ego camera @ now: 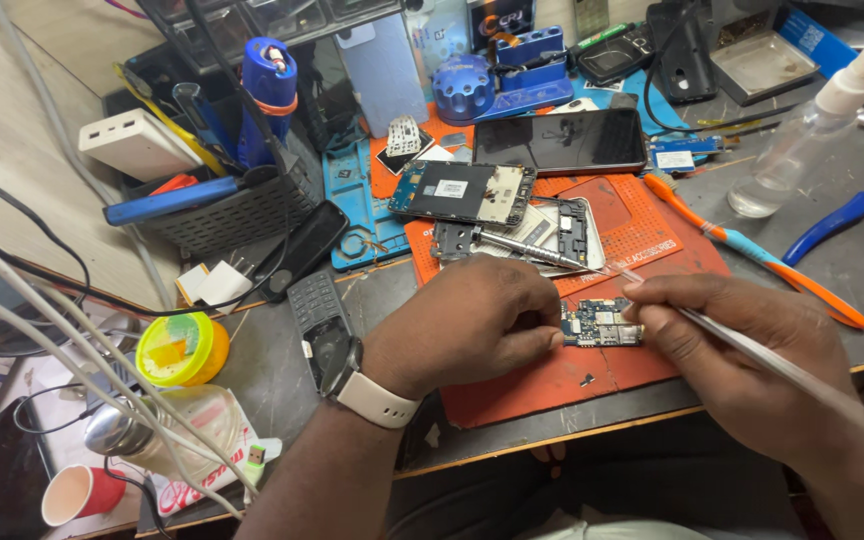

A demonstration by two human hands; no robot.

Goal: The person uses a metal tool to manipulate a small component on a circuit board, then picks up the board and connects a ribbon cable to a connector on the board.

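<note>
The left hand point(472, 325) pinches the little board point(602, 323) on the orange mat point(552, 375). The right hand point(722, 340), just beside, grips a thin tool point(782, 368). A slip could scratch the board.

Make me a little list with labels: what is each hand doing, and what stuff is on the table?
Left hand: pinches the small circuit board at its left edge
Right hand: holds a thin metal tool, tip by the board
Under the board: orange mat
Behind it: opened phone, dark phone
Right side: orange toothbrush, spray bottle
Left side: yellow tub, keypad phone
</note>
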